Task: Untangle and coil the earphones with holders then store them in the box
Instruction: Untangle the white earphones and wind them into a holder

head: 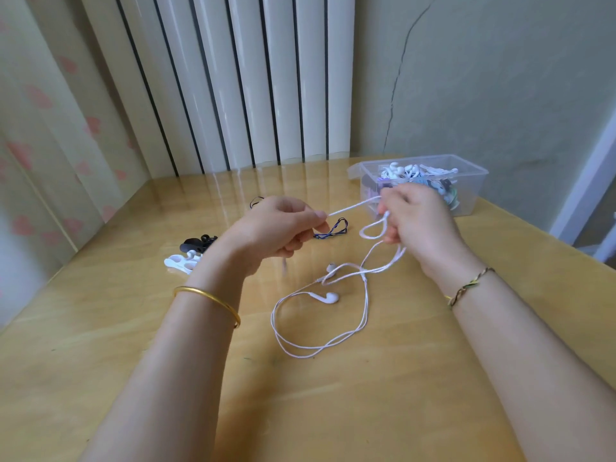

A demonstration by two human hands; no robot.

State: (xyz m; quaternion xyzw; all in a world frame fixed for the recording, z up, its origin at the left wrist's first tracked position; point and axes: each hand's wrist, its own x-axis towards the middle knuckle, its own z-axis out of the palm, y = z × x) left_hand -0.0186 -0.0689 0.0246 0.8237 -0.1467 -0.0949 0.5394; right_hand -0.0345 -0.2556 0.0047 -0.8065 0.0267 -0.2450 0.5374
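Counter: pale glossy wood that carries everything here.
Box: clear plastic, lid off, at the far right of the counter just behind the right hand; coiled earphones lie inside (mostly white, a few coloured).
Left grip: fingers curled, thumb and forefinger pinching the white cord above the counter.
Right grip: fingers closed round a loop of the same cord, level with the left hand and in front of the box.
White earphones: a short stretch runs taut between the two hands; the rest hangs from the right hand in loose loops onto the counter, where both earbuds lie between the forearms.
Holders: a white one and a black one touching, left of the left wrist.
Dark braided cord: on the counter just beyond the left hand's fingers.
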